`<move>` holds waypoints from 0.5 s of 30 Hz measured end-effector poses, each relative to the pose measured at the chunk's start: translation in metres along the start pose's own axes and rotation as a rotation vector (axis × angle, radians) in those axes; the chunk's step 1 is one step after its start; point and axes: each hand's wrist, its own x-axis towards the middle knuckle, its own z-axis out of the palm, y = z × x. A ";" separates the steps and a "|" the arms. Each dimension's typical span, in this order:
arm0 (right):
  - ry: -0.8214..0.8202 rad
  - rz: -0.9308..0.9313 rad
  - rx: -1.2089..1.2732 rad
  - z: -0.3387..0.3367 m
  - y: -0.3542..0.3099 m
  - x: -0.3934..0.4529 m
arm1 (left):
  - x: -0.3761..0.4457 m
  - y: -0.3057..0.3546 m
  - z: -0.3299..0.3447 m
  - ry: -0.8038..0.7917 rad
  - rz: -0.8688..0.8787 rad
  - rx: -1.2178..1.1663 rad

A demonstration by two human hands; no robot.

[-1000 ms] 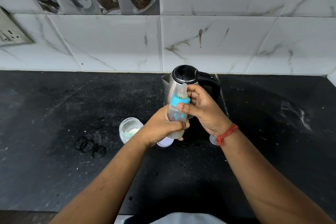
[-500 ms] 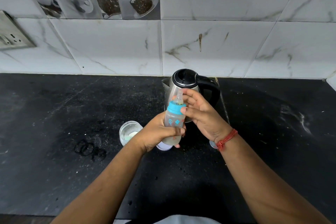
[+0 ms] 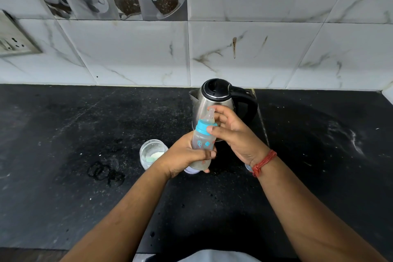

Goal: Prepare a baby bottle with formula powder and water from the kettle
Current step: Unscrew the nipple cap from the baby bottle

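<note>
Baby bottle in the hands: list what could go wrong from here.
1. The left hand grips only the lower body of the baby bottle, held tilted above the counter; it could slip while the right hand works the blue collar.
2. If the collar seats crooked, it may leak when shaken.
3. The open powder jar stands close to the left wrist and could be knocked.

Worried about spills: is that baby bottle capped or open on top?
Capped. The baby bottle wears its blue collar with the teat on top.
</note>
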 end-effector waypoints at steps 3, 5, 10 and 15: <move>0.036 0.005 -0.101 0.001 0.002 0.000 | 0.000 -0.001 0.000 -0.004 -0.007 0.013; 0.027 0.009 -0.076 -0.001 0.001 -0.001 | 0.000 -0.003 0.000 -0.004 -0.017 0.010; -0.059 -0.003 0.072 -0.004 -0.001 -0.005 | 0.001 -0.006 -0.002 0.003 -0.028 0.025; -0.021 0.003 -0.143 -0.002 0.001 -0.003 | 0.000 -0.007 -0.003 -0.013 -0.015 0.034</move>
